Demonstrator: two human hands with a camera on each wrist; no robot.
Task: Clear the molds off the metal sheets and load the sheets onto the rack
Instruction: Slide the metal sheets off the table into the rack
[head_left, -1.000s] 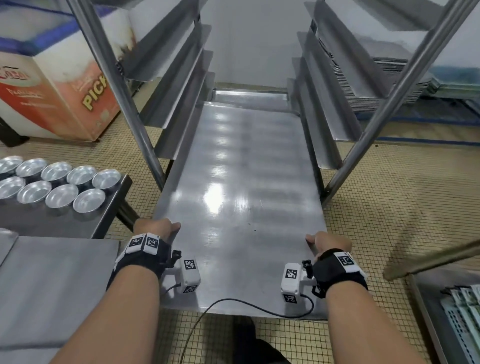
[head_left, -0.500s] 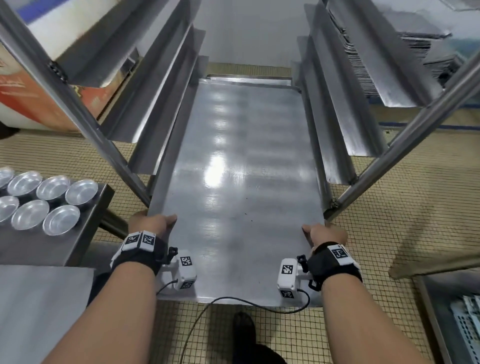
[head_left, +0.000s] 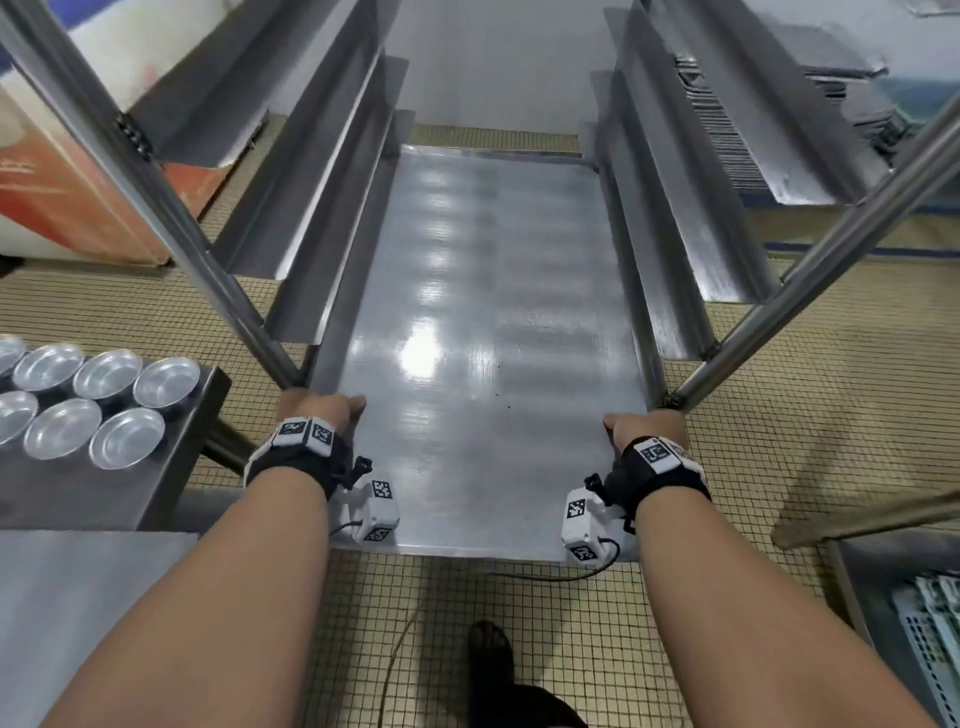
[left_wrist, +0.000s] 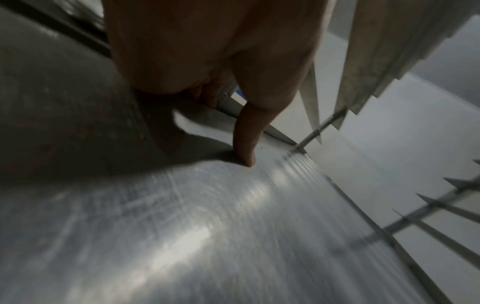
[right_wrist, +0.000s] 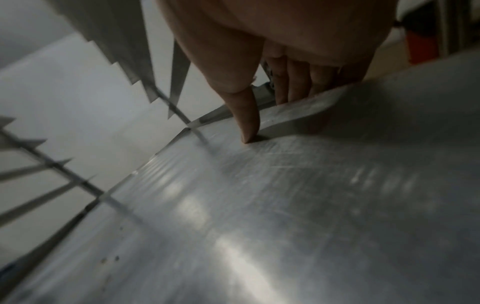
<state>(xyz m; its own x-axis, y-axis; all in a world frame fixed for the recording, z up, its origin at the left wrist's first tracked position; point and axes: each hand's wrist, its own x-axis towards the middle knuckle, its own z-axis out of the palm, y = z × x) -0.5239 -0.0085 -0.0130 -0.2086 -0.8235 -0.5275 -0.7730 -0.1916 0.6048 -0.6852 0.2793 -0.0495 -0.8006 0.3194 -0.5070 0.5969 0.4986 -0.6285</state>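
A bare metal sheet (head_left: 483, 338) lies most of the way inside the rack (head_left: 332, 244), resting on a low pair of side rails. My left hand (head_left: 324, 410) grips its left edge and my right hand (head_left: 641, 423) grips its right edge, both near the rack's front posts. In the left wrist view the thumb (left_wrist: 246, 139) presses on top of the sheet (left_wrist: 207, 236) while the fingers curl under its edge. In the right wrist view the thumb (right_wrist: 246, 119) lies on the sheet (right_wrist: 285, 216) the same way. Several round metal molds (head_left: 104, 400) sit on a table at the left.
The table (head_left: 171, 467) with the molds stands close to the rack's left post (head_left: 156, 208). A stack of sheets (head_left: 769, 130) lies behind the rack at the right. A grey surface (head_left: 78, 613) is at the lower left, a bin (head_left: 909, 597) at the lower right. Empty rails run above the sheet.
Both hands have pushed the sheet further into the rack; its far edge now reaches the back of the rails. My hands have come up to the front posts.
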